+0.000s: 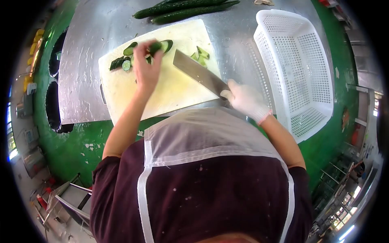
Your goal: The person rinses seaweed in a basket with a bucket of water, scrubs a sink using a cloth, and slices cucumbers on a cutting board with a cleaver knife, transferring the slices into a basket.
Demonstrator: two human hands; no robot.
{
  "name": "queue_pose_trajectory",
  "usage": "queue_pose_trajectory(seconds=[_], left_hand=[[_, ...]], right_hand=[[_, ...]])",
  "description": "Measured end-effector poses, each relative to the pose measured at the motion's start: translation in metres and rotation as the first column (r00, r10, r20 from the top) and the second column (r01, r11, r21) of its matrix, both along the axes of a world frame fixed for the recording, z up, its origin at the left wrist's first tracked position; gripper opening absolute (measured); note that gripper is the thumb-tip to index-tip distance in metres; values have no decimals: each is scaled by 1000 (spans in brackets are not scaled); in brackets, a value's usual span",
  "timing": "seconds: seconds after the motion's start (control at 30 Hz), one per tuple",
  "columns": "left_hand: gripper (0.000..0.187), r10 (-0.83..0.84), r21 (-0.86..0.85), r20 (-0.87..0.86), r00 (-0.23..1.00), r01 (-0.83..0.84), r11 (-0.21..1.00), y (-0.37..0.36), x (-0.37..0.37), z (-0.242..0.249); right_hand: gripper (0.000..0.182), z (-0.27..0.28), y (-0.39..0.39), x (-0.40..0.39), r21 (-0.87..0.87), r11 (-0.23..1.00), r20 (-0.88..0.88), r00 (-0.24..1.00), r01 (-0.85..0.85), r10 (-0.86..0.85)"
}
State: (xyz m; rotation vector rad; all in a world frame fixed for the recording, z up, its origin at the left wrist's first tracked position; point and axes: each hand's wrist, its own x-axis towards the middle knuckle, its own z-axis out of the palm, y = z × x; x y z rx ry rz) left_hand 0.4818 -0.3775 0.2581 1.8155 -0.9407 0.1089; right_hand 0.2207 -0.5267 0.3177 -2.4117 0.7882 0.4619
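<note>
The left hand [146,67] is reaching over the cutting board [162,89], its fingers curling down onto a cucumber piece [160,45] near the board's far edge; how tightly they are gripping it I cannot tell. More cut cucumber chunks [123,61] are lying just left of that hand, and a few lighter wedges [201,54] are sitting to its right, beside the blade's tip. The right hand [245,99], wearing a white glove, is wrapping its fingers around the handle of a cleaver [200,73], whose blade is slanting across the board. Two whole cucumbers [186,9] are lying on the steel table [85,60] beyond the board. A white basket [300,69] is standing to the right
</note>
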Motion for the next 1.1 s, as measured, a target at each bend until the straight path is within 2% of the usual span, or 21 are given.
queue_pose_trajectory(seconds=[0.03,0.1,0.17,0.27,0.37,0.4,0.5,0.57,0.77,0.87,0.97,1.1], left_hand=[[35,-165,12,-85,983,166,986,12,-12,-11],[37,-352,68,-273,895,383,921,18,-40,-23],[31,-295,345,-514,805,509,789,13,-54,-21],[26,-226,403,-579,783,516,756,0,-49,-25],[24,-178,429,-348,920,326,843,-4,-38,-34],[20,-115,421,-277,954,228,878,-4,-40,-32],[14,-124,197,131,984,97,976,8,-48,-40],[12,-157,173,146,977,131,976,15,-60,-40],[18,-227,136,201,953,203,970,16,-63,-59],[19,-436,143,214,874,413,899,12,-56,-57],[19,-435,138,247,866,413,900,8,-59,-57],[21,-385,135,290,876,361,923,14,-62,-60]], right_hand=[[34,-4,0,4,3,999,-17,999,-37,37],[34,-14,-10,8,43,999,16,999,31,-32],[34,-18,-16,11,59,996,6,998,62,-62],[35,-15,-19,14,10,999,-23,999,43,-43],[35,-21,-19,11,32,999,24,999,41,-42],[34,-20,-18,11,21,999,18,999,36,-36],[33,-12,-9,12,-32,999,7,1000,22,-21],[32,-8,-4,11,-107,994,-2,1000,-11,11],[22,0,8,8,-107,992,-68,996,-66,59],[22,8,10,7,-78,996,-125,992,-35,25],[21,9,11,6,-99,994,-147,988,-53,38],[18,12,15,-1,-153,983,-54,994,-103,96]])
